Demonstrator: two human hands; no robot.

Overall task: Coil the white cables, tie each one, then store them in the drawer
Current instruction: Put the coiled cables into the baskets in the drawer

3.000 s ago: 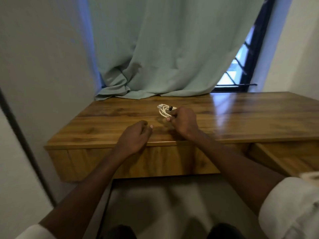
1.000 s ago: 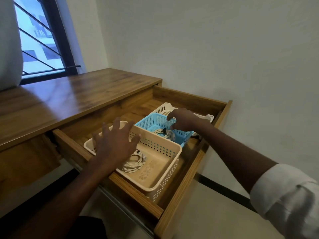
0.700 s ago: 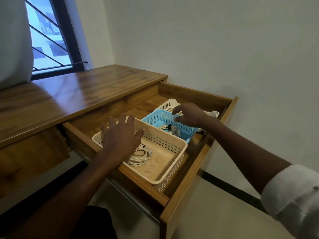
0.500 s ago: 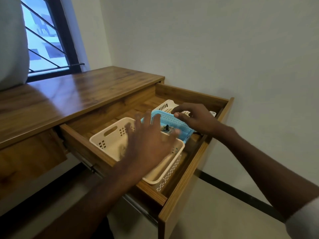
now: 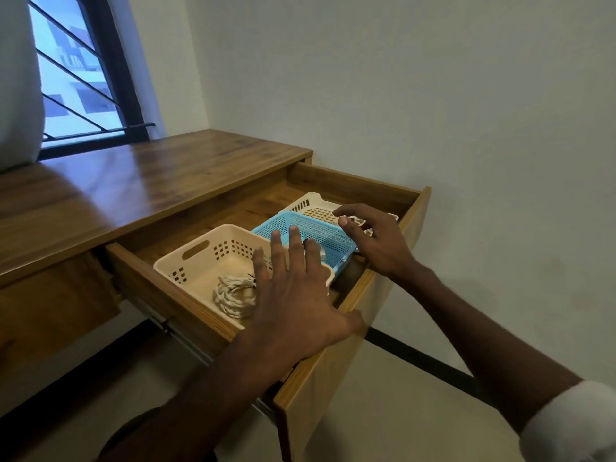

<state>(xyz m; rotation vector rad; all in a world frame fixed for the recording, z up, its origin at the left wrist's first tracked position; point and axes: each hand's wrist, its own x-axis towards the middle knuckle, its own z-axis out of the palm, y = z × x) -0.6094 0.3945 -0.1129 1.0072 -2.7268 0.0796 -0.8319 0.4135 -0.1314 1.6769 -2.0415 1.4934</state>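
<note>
Over the drawer: both hands, each above a basket
Left fingers (image 5: pixel 293 245): straight and spread, tips over the seam between cream basket and blue basket; nothing held
Left hand (image 5: pixel 293 301): flat, palm down, above the right part of the cream basket and the drawer's near front edge; thumb out to the right over that edge; whether it touches the basket cannot be told
Right fingers (image 5: pixel 346 225): loosely bent and spread, tips over the far rim of the blue basket and the white basket behind it; nothing seen in their grasp
Right hand (image 5: pixel 376 245): at the right end of the blue basket, wrist over the drawer's right side; white cuff (image 5: pixel 570 425) at the forearm's end, near right
Coil (image 5: pixel 235 295): white cable, wound and tied with a dark tie, lying on the floor of the cream basket, just left of the left hand
Second cable: a small pale bit with a dark tie shows in the blue basket past the left fingertips, mostly hidden
Cream basket (image 5: pixel 203 255): nearest, left in the drawer
Blue basket (image 5: pixel 320 233): just beyond it, touching, tilted slightly
White basket (image 5: pixel 310 205): farthest, partly hidden by the right hand; contents unclear
Drawer (image 5: pixel 336 371): pulled well out from the desk's right end
Desk (image 5: pixel 140 185): wooden top, far left, under a barred window (image 5: pixel 76 81)
</note>
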